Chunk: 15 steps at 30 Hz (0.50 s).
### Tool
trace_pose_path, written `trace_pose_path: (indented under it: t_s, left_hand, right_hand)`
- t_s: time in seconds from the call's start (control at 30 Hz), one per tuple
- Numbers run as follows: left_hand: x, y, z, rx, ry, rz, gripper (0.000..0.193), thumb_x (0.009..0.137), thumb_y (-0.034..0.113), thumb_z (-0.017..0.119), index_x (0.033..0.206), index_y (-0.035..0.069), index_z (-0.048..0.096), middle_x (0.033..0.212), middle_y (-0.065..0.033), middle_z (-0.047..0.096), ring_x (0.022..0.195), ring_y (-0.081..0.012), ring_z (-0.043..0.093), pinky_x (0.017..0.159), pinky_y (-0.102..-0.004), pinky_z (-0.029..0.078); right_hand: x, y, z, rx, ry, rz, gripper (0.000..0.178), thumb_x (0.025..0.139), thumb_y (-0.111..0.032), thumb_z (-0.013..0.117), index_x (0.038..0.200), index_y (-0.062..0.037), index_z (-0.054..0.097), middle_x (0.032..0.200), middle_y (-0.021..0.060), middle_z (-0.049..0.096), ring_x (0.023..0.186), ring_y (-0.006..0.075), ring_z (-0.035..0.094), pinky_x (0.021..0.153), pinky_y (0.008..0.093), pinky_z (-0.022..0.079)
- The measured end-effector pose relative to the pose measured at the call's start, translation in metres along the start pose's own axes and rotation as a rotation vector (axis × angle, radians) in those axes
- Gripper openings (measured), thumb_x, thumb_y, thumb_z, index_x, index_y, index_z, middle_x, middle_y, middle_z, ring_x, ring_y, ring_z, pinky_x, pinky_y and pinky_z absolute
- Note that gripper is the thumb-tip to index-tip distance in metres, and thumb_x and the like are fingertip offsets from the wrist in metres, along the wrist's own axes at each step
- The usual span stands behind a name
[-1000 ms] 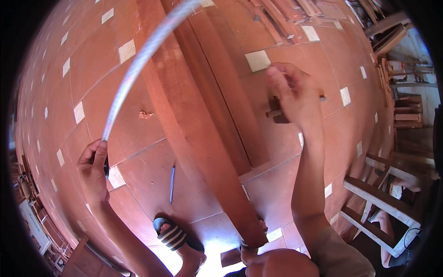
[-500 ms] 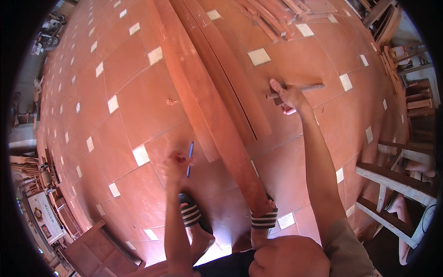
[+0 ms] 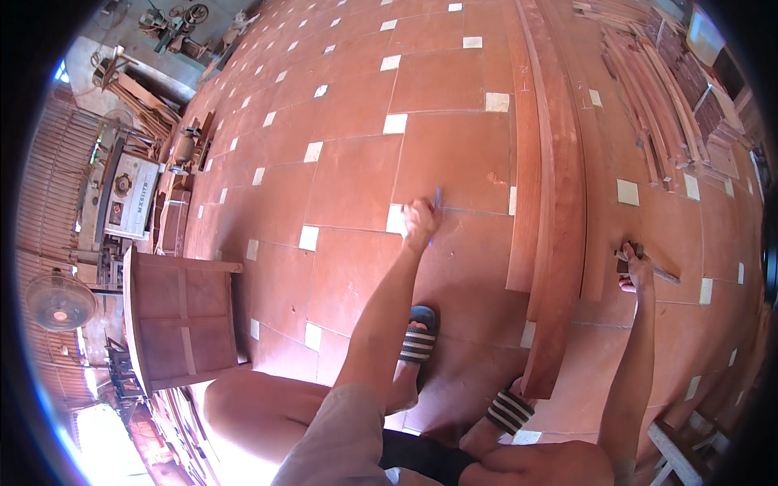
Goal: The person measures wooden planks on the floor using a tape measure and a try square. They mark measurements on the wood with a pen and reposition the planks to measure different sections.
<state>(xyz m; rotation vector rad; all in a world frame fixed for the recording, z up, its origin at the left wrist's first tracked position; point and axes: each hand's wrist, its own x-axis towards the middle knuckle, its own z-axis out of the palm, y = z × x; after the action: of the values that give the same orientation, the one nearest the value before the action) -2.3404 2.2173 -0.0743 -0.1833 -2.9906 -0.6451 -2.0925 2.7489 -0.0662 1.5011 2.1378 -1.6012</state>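
My left hand (image 3: 420, 220) is closed around a blue pen (image 3: 438, 197), held above the tiled floor left of the timbers. Off to the right, my right hand (image 3: 639, 274) grips what looks like a wooden marking gauge, its small dark block by the thumb and its thin stem (image 3: 667, 276) sticking out past the fingers. Between the two hands lie long reddish-brown timbers side by side: a wide one (image 3: 559, 202) with its near end by my right foot, and a shorter one (image 3: 527, 162) along its left. Neither hand touches them.
Sandalled feet (image 3: 417, 344) stand near the timbers' ends. A brown panelled wooden piece (image 3: 182, 320) stands at left, with a machine (image 3: 130, 194) and a fan (image 3: 61, 301) beyond. Stacked boards (image 3: 656, 97) lie far right; a wooden stand (image 3: 685, 454) is at lower right.
The view has swung left, so the timbers now sit further right in it. My left hand has moved away from my foot, still holding the pen; my right hand keeps the gauge.
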Motion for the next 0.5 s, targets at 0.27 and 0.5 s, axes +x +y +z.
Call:
trace_pose_path:
  t_s: [0.27,0.5]
  left_hand:
    - [0.046,0.018,-0.019,0.206,-0.140,0.118,0.051,0.088,0.054,0.077,0.128,0.023,0.074,0.128,-0.0056,0.073,0.126,-0.0284,0.064,0.099,-0.0564,0.050]
    - [0.068,0.295,-0.192,0.312,-0.481,0.594,0.032,0.092,0.044,0.075,0.104,0.015,0.078,0.103,-0.0041,0.077,0.093,-0.0251,0.073,0.079,-0.0406,0.058]
  right_hand:
    - [0.045,0.018,-0.002,0.055,-0.115,0.102,0.065,0.090,-0.069,0.072,0.107,-0.0075,0.064,0.061,0.0043,0.049,0.039,0.0171,0.045,0.035,0.0313,0.038]
    - [0.075,0.056,-0.021,0.060,-0.042,0.084,0.059,0.091,-0.066,0.072,0.112,-0.0114,0.066,0.063,0.0019,0.051,0.040,0.0147,0.044,0.035,0.0287,0.038]
